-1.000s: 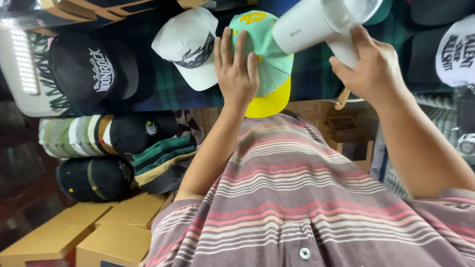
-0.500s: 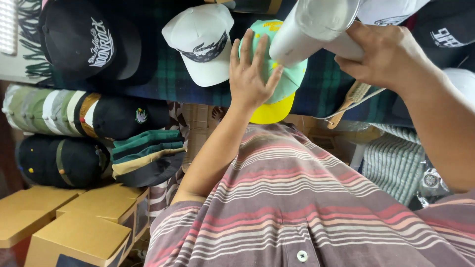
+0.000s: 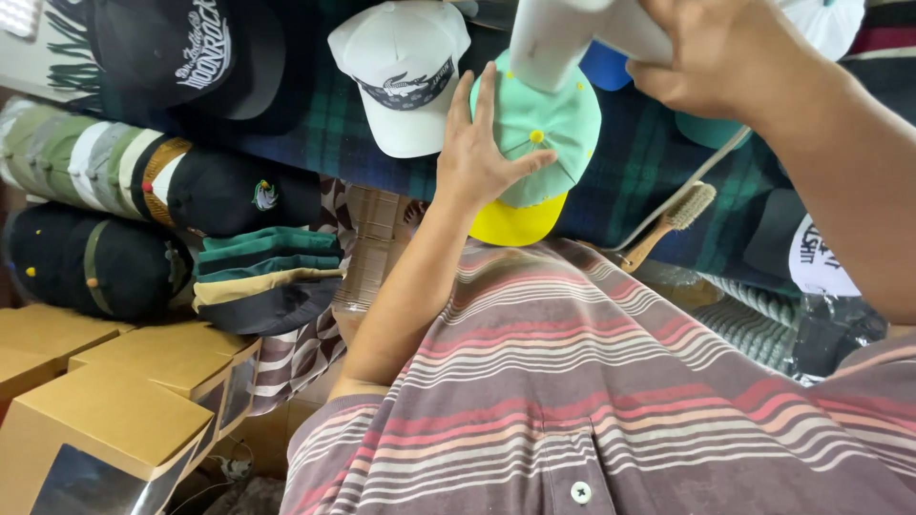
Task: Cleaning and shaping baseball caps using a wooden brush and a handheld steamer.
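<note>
Plain tan cardboard boxes (image 3: 124,410) are stacked at the lower left, below rolled stacks of folded caps (image 3: 143,191), and a black cap with white lettering (image 3: 181,57) is laid at the upper left. A mint-green cap with a yellow brim (image 3: 539,153) is spread on a dark plaid cloth (image 3: 658,162), pressed flat by the left hand (image 3: 482,157) with fingers splayed open, while a white handheld appliance (image 3: 572,33) is gripped above it by the closed right hand (image 3: 725,57). A white cap with a dark graphic (image 3: 401,76) lies just beside it, a wooden brush (image 3: 673,215) is seen near its right, and the lower view is blocked by a striped shirt (image 3: 592,381).
</note>
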